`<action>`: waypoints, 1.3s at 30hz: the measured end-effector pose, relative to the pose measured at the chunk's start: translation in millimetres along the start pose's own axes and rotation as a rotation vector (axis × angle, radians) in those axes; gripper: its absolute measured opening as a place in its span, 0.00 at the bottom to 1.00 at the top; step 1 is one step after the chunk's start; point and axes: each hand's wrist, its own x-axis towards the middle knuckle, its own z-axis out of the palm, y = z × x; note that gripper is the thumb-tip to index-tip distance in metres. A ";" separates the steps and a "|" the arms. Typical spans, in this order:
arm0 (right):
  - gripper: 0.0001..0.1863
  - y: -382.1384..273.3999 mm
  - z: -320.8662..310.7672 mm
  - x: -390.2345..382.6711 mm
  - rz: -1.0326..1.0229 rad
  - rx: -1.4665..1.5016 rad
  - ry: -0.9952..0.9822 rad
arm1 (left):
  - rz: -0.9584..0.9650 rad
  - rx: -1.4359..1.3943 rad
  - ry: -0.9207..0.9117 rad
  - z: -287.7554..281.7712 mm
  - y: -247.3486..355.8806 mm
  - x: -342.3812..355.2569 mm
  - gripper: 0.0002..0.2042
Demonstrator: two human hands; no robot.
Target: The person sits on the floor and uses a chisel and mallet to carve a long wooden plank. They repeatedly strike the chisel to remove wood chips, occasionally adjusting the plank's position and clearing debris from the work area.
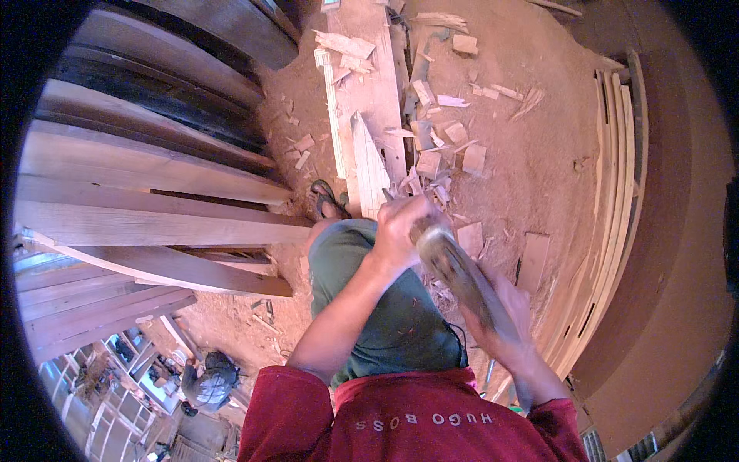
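Observation:
My left hand (400, 235) is closed in front of my knees around a tool that looks like a chisel. Only its thin dark tip (387, 194) shows past the fingers, against the end of a pale wooden board (369, 165). A thick, club-shaped wooden mallet (458, 269), smeared by motion, slants between my hands. My right hand (502, 312) is wrapped round its lower part, and its upper end is beside my left hand. The pale board lies on a long plank (391, 92) running away from me; its far end is pointed.
Wood chips and offcut blocks (431, 163) lie right of the plank. Big boards (169, 219) are stacked at the left, reaching near my leg. Long strips (616, 192) lean along the right wall. Another person (212, 385) is at the lower left, by shelving.

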 end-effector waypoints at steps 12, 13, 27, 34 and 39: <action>0.16 -3.8 2.2 8.2 0.011 -0.044 -0.019 | 0.069 0.110 0.124 4.5 -16.8 -14.9 0.12; 0.15 -8.1 2.6 1.0 0.058 -0.051 -0.023 | 0.083 0.095 0.081 5.2 -14.9 -20.4 0.12; 0.15 42.8 26.1 -48.0 0.194 0.088 0.027 | 0.102 0.119 -0.059 8.5 -0.2 -8.6 0.11; 0.17 6.3 3.2 2.6 -0.031 -0.043 -0.048 | 0.048 0.082 0.040 2.5 -30.5 -18.1 0.11; 0.17 22.2 7.6 -25.2 -0.104 0.026 0.070 | 0.189 0.057 -0.153 11.2 -2.5 -28.8 0.10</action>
